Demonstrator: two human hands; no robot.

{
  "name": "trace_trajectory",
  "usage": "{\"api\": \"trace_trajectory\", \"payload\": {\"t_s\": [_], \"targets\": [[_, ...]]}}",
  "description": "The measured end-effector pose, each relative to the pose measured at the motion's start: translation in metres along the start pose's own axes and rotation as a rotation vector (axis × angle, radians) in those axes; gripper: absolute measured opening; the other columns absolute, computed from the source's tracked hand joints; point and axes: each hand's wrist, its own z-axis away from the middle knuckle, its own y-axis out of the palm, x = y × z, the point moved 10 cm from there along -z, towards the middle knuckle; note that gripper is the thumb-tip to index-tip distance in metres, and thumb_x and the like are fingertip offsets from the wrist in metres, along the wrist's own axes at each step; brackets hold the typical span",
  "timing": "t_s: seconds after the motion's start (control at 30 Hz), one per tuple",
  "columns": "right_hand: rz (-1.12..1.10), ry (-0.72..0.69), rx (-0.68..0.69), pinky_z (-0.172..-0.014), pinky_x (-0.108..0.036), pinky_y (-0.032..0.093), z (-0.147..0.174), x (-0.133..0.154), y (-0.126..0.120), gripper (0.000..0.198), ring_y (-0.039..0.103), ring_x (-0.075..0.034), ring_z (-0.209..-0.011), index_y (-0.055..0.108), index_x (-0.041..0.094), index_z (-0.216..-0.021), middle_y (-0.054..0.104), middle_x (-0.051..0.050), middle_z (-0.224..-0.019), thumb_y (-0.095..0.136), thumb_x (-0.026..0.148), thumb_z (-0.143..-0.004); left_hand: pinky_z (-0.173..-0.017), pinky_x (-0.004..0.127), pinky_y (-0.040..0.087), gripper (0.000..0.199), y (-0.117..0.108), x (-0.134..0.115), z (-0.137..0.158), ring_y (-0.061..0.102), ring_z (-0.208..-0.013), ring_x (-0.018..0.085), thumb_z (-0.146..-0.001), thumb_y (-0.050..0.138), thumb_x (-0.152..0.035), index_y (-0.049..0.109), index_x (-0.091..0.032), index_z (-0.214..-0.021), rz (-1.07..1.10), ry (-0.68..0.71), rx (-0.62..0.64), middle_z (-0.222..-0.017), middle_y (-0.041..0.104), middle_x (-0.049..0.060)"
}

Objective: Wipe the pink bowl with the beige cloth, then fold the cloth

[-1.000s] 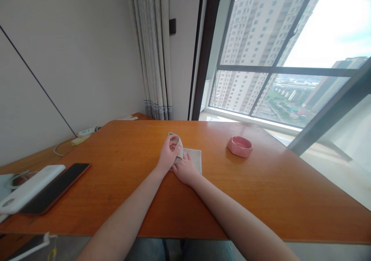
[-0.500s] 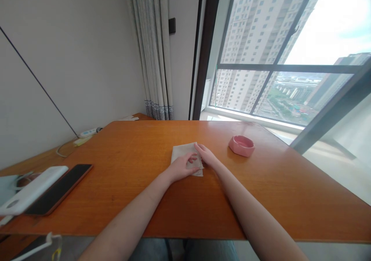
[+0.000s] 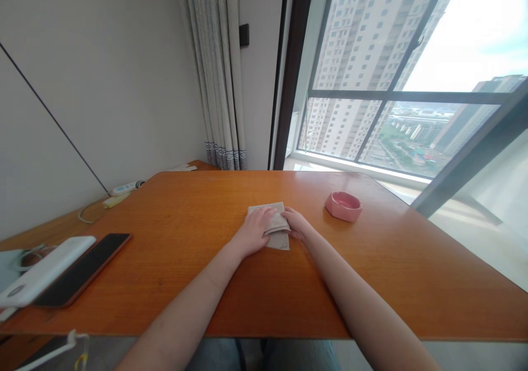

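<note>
A light grey-beige folded cloth (image 3: 280,241) lies on the middle of the wooden table, with its upper layers slightly raised over the lower one at the right. My left hand (image 3: 253,231) rests across the cloth's left part, fingers stretched out and pointing toward the right. At the right edge of the cloth, my right hand (image 3: 296,222) pinches the folded layers between thumb and fingers. Part of the cloth is hidden beneath my left hand.
A pink ashtray-like dish (image 3: 343,206) stands to the right of the cloth. On the left lie a dark phone (image 3: 84,269) and a white power bank (image 3: 49,272). A power strip (image 3: 126,188) sits by the wall, and a window (image 3: 391,96) fills the right.
My left hand has shifted slightly left and flattened over the cloth, its fingers uncurling. My right hand has moved a little down along the cloth's right edge.
</note>
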Motion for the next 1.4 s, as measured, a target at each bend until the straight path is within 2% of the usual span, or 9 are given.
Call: {"api": "trace_trajectory", "payload": {"t_s": [0.2,0.33,0.47,0.63,0.83,0.93,1.03,1.27,1.4], "targets": [[0.371,-0.003,-0.122,-0.056,-0.028,0.051,-0.002,-0.001,-0.021,0.056,0.065,-0.019,-0.071,0.037,0.015,-0.130,0.065,-0.011,-0.103,0.048,0.021,-0.075,-0.110,0.038,0.026,0.073,0.009,0.031,0.006,0.031,-0.133,0.024,-0.068,0.048,-0.006,0.036,-0.021,-0.138,-0.027,-0.174,0.132,-0.146,0.031,0.008],[0.707,-0.114,-0.213,-0.080,-0.030,0.048,-0.004,0.010,-0.027,0.062,0.062,-0.024,-0.097,0.035,0.011,-0.135,0.061,-0.014,-0.116,0.050,0.023,-0.075,-0.107,0.043,0.030,0.076,0.011,0.036,0.012,0.027,-0.135,0.029,-0.063,0.048,0.000,0.039,-0.020,-0.136,-0.089,-0.283,0.179,-0.148,0.028,0.012],[0.804,-0.141,-0.236,-0.089,-0.032,0.042,-0.005,0.011,-0.028,0.059,0.057,-0.024,-0.107,0.035,0.011,-0.136,0.060,-0.015,-0.119,0.046,0.027,-0.079,-0.103,0.044,0.033,0.076,0.012,0.033,0.019,0.030,-0.133,0.032,-0.066,0.044,0.003,0.036,-0.022,-0.138,-0.149,-0.334,0.212,-0.149,0.025,0.014],[0.724,-0.097,-0.216,-0.086,-0.030,0.044,-0.009,0.007,-0.032,0.056,0.058,-0.024,-0.107,0.042,0.012,-0.132,0.061,-0.012,-0.116,0.047,0.023,-0.077,-0.098,0.040,0.038,0.068,0.011,0.030,0.018,0.046,-0.122,0.031,-0.073,0.039,0.001,0.035,-0.016,-0.139,-0.233,-0.325,0.254,-0.139,0.039,0.021],[0.634,-0.064,-0.205,-0.075,-0.029,0.048,-0.002,0.009,-0.033,0.059,0.064,-0.021,-0.088,0.039,0.012,-0.134,0.066,-0.012,-0.101,0.050,0.027,-0.077,-0.082,0.037,0.046,0.054,-0.001,0.037,0.015,0.062,-0.095,0.028,-0.080,0.039,-0.012,0.040,-0.015,-0.134,-0.225,-0.383,0.207,-0.103,0.065,0.017],[0.565,-0.040,-0.077,-0.066,-0.028,0.050,0.006,0.009,-0.025,0.079,0.063,-0.019,-0.073,0.024,0.013,-0.141,0.067,-0.009,-0.091,0.061,0.032,-0.074,-0.084,0.036,0.045,0.058,0.001,0.032,0.017,0.060,-0.099,0.027,-0.074,0.043,-0.007,0.042,-0.019,-0.131,-0.302,-0.345,0.243,-0.112,0.061,0.016],[0.459,0.005,0.038,-0.058,-0.026,0.049,0.014,0.010,-0.018,0.089,0.059,-0.015,-0.060,0.016,0.015,-0.143,0.064,-0.002,-0.078,0.065,0.021,-0.069,-0.084,0.036,0.046,0.060,0.003,0.028,0.020,0.059,-0.100,0.026,-0.075,0.039,-0.004,0.040,-0.019,-0.133,-0.366,-0.346,0.260,-0.117,0.057,0.017],[-0.009,0.113,0.094,-0.055,-0.021,0.049,0.025,0.015,-0.009,0.042,0.044,-0.005,-0.044,0.046,0.019,-0.109,0.048,0.008,-0.056,0.047,0.004,-0.070,-0.098,0.038,0.038,0.058,0.005,0.030,0.011,0.030,-0.132,0.026,-0.080,0.035,-0.003,0.037,-0.019,-0.135,-0.370,-0.314,0.153,-0.148,0.027,0.012],[0.086,0.153,0.102,-0.055,-0.022,0.048,0.017,0.001,-0.011,0.032,0.041,-0.006,-0.043,0.048,0.019,-0.101,0.044,0.008,-0.053,0.048,0.007,-0.071,-0.097,0.035,0.039,0.050,0.010,0.036,0.009,0.043,-0.124,0.024,-0.083,0.031,-0.005,0.042,-0.016,-0.131,-0.286,-0.347,0.167,-0.142,0.036,0.017]]}}
